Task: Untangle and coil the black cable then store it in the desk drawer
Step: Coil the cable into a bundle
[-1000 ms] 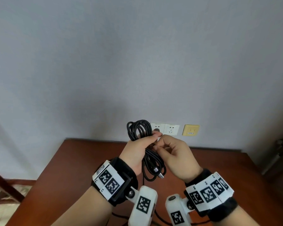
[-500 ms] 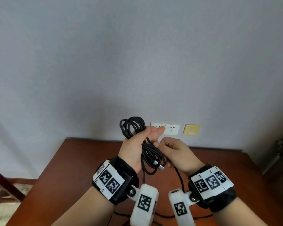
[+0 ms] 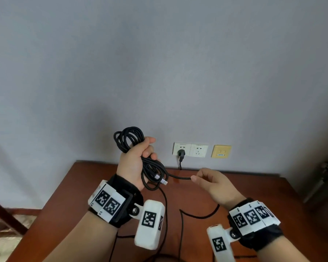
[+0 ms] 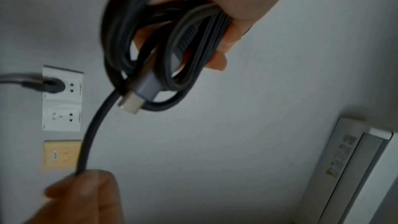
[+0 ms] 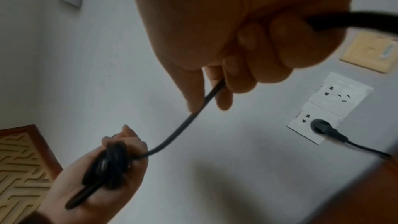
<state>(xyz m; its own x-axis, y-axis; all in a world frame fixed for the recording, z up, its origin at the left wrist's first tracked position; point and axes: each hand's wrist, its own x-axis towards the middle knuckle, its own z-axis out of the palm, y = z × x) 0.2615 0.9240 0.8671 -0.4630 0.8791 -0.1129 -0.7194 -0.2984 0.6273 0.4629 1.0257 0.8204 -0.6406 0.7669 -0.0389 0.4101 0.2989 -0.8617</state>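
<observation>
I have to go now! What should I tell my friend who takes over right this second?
Left hand: grips the coil of black cable, held above the desk; a metal plug sticks out of the loops.
Right hand: pinches the loose strand running from the coil.
Done: most of the cable is looped.
Left: more cable still trails over the desk; wind it on, then put the coil in the drawer, which is not in view.
</observation>
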